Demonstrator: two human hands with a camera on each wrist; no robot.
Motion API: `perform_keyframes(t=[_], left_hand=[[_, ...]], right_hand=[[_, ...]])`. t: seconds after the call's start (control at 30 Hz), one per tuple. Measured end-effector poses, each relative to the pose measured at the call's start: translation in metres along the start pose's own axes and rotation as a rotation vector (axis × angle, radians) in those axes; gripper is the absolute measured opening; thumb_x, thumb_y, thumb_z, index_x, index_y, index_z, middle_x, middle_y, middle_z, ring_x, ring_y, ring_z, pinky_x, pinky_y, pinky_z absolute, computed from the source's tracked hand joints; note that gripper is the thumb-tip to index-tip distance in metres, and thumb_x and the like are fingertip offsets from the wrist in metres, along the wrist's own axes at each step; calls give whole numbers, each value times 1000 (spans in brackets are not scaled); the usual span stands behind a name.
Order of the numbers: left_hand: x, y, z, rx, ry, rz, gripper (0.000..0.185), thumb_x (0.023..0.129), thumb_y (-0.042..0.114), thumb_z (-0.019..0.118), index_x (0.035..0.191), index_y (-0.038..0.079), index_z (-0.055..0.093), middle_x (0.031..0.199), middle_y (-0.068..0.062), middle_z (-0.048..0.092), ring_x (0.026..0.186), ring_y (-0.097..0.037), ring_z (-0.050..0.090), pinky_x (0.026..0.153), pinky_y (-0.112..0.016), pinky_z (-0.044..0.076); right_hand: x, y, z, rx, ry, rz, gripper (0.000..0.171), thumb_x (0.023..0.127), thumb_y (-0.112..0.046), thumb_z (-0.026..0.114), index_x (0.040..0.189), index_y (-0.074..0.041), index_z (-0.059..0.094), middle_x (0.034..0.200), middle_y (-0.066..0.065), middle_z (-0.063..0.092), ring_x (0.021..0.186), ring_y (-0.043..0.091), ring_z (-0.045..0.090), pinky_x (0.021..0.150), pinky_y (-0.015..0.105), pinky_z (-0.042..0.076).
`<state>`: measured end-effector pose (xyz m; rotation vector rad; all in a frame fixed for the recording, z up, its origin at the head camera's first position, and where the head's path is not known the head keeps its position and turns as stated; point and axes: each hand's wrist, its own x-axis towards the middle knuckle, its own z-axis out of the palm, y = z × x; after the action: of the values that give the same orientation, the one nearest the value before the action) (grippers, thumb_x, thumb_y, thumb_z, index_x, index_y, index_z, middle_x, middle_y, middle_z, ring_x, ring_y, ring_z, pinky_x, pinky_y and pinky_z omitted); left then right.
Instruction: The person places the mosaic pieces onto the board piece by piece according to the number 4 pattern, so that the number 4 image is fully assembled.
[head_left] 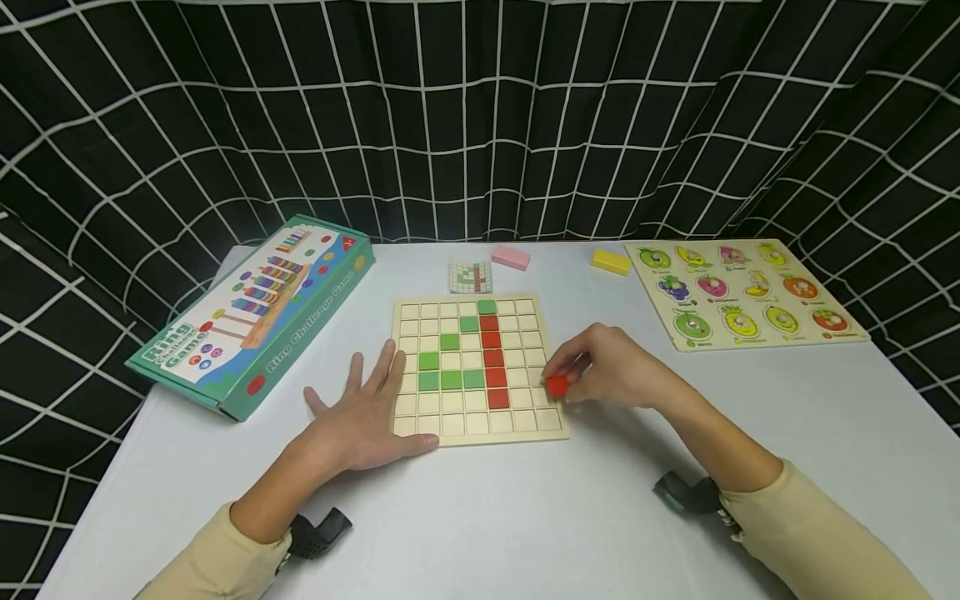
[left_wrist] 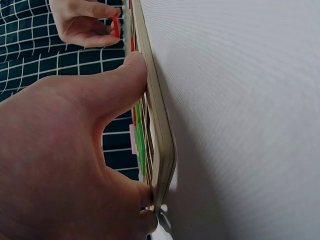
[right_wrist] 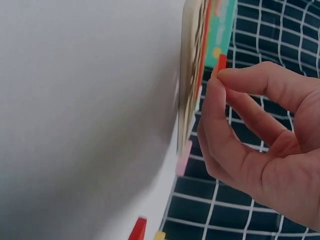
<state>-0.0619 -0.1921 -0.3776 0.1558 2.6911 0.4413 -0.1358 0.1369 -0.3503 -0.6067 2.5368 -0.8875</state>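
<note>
We pinch a red square tile (head_left: 557, 386) in our right hand (head_left: 611, 367) just off the wooden grid board's (head_left: 477, 425) right edge, while our left hand (head_left: 365, 417) lies spread flat against its left edge.

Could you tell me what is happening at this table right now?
A person is filling a wooden grid board with coloured tiles. The right hand pinches a red tile over the board's right edge, while the left hand lies flat, steadying the left edge. Green tiles and a red column already sit in the grid.
</note>
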Motion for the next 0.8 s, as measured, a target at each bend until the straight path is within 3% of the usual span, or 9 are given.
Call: perform_keyframes(t=[0.27,0.5,0.8], left_hand=[[1,0,0,-4,-1,3,124,83,73,69,169,10,6,177,-8,-7,159,-52,-6,95,-97,-4],[2,-1,1,-2,-2,2,124,83,74,69,169,10,5,177,-8,-7,159,-52,-6,95,-97,-3],[2,-1,1,6,-5,2,124,83,75,68,169,10,5,177,-7,-7,159,-52,-7,95,-97,-3]], right_hand=[[5,-11,13,10,-10,15,32,71,10,76,93,-12,82,87,0,75,79,15,64,71,29,56],[8,-20,24,13,-30,16,32,67,8,83,91,-14,80,83,0,73,79,15,63,75,30,56],[10,-31,34,13,-44,13,30,71,8,80,90,-15,80,82,-1,72,79,16,62,73,29,55]])
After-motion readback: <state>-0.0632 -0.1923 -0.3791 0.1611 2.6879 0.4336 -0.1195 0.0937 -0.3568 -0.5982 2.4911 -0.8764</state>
